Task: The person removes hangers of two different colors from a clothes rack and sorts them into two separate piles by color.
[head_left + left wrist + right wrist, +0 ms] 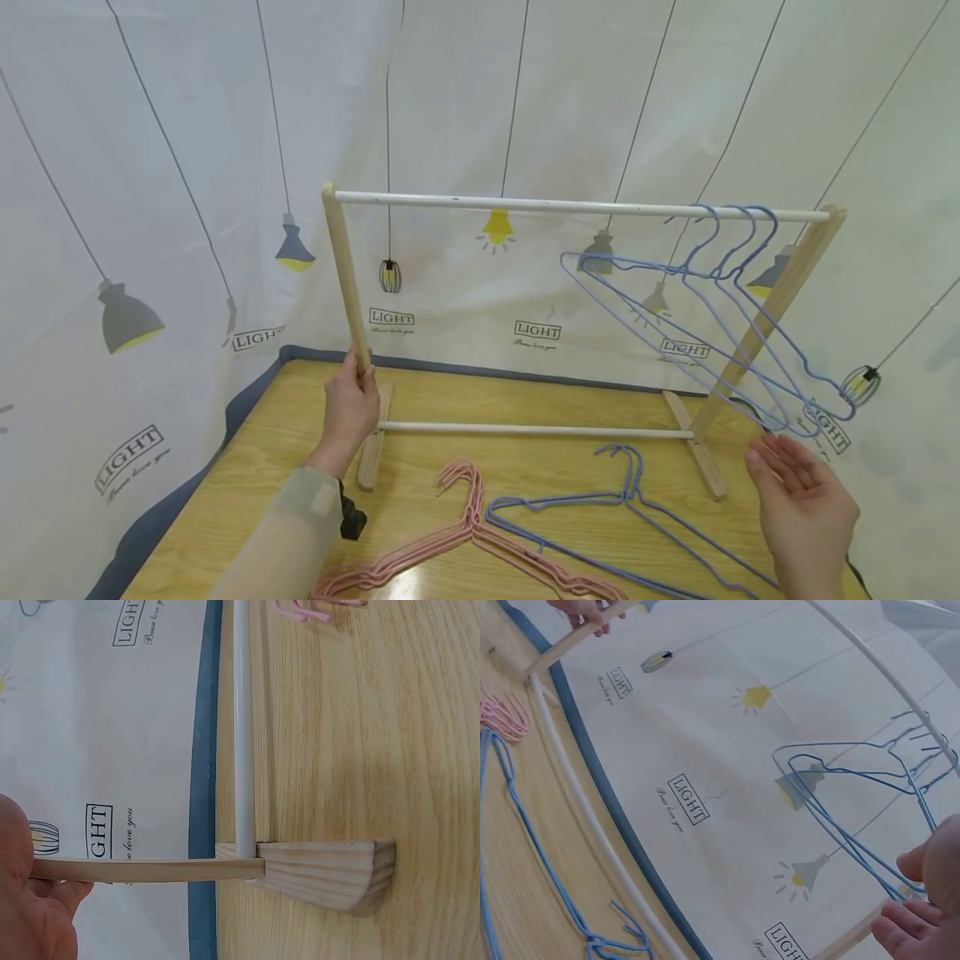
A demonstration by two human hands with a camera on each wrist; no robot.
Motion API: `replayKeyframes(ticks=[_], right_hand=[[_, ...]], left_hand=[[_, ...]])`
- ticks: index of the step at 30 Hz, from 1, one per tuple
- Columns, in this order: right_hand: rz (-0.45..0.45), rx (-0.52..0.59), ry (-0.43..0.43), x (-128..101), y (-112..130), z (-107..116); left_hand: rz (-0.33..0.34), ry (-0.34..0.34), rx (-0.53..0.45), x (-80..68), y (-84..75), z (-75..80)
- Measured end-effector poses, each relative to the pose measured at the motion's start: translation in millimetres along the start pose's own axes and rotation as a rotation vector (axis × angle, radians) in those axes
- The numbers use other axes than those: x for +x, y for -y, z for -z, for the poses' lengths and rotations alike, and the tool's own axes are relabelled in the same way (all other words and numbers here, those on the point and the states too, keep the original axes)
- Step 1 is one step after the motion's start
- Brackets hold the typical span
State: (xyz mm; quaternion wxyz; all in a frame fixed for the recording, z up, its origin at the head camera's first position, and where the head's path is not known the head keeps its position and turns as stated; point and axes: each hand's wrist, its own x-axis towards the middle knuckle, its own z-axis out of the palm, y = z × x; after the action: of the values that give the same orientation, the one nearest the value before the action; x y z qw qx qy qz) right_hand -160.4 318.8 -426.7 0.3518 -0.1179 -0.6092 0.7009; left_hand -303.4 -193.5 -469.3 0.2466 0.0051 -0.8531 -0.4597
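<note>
My left hand grips the left wooden post of a small clothes rack, fingers wrapped round its lower half; the left wrist view shows the post running down to its wooden foot. Three blue wire hangers hang from the right end of the white top rail. My right hand is just below their lower right corners, palm up with fingers loosely bent and nothing held. In the right wrist view its thumb and fingertips are right by the hangers' bottom corner.
A stack of pink hangers lies on the wooden table in front of the rack. Beside it lie blue hangers. The rack's lower white bar runs behind them. A printed cloth with lamp drawings hangs behind the table.
</note>
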Motion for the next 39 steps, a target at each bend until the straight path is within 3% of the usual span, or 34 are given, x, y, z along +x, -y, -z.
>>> replayKeyframes(ticks=[8,18,22,28,34,39], right_hand=[[-0.013,0.112,-0.018,18.2,6.8,-5.9],[0.206,0.081,0.172,10.7,11.2,-27.4],[0.200,0.066,0.219,9.5,16.0,-33.0],[0.134,0.180,0.200,8.1,24.3,-38.7],[0.168,0.219,0.184,8.3,28.2,-40.6],[0.199,0.319,0.148,11.7,30.8,-44.9]], left_hand=[[-0.007,0.000,0.005,0.3,0.9,-0.6],[-0.008,-0.002,-0.004,1.3,1.3,-0.2],[-0.003,0.003,0.001,0.9,1.0,-0.2],[-0.013,0.000,0.005,0.4,-0.1,0.3],[-0.015,0.000,-0.001,0.5,0.4,0.0],[-0.010,-0.002,-0.001,0.2,1.1,-0.9]])
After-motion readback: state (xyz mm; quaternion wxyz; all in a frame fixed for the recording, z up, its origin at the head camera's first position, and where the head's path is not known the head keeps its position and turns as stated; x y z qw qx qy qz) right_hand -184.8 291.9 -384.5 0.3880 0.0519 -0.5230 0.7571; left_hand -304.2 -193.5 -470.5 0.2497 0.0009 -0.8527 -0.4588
